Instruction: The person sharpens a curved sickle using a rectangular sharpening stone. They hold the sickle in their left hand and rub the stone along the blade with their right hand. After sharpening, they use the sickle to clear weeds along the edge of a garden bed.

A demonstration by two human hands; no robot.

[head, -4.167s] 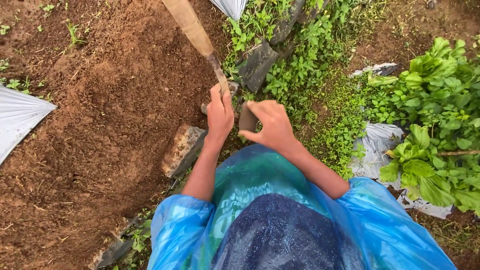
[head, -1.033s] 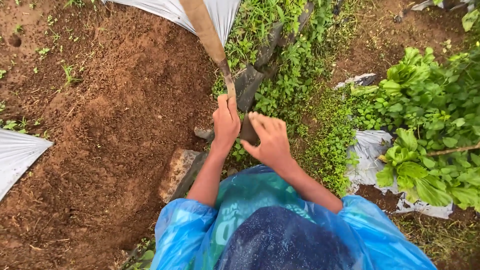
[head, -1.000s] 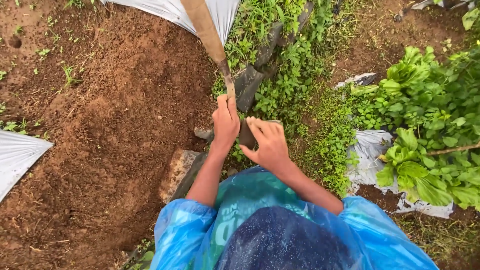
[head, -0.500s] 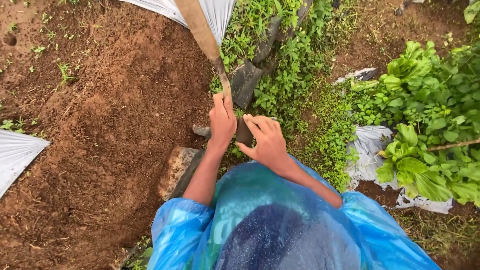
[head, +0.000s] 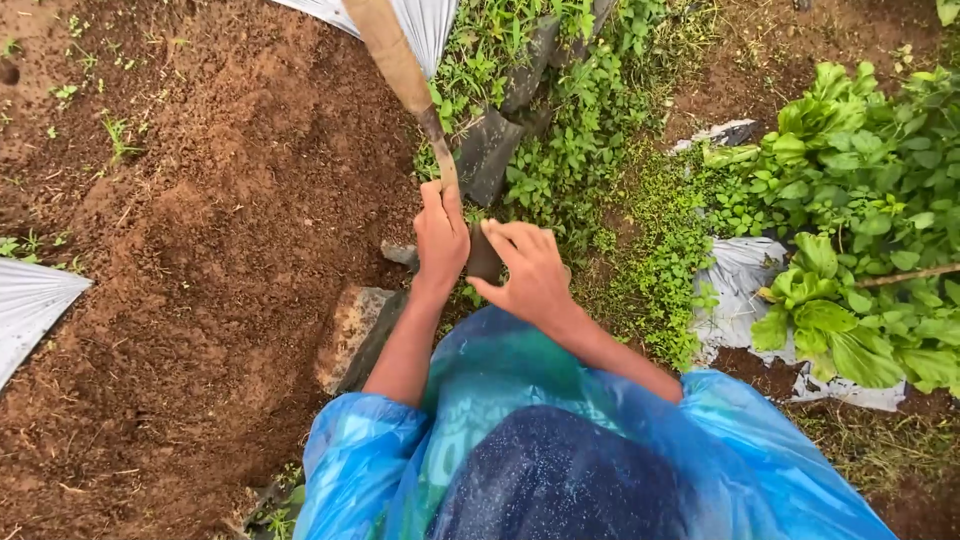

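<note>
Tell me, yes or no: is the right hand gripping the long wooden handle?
No. The right hand holds a small dark flat piece beside the left hand, which grips the tool's metal shank just below the wooden handle.

Bare soil bed fills the ground to my left; a plastic sheet lies on its far-left edge, another sheet ahead at the top. Flat stone sits left of my left forearm, at the bed's edge. Tool handle slants from ahead down to my left hand; my right hand is just beside it, to the right. Weeds run ahead and right of my hands. Leafy plants stand far right, over more sheeting.
</note>
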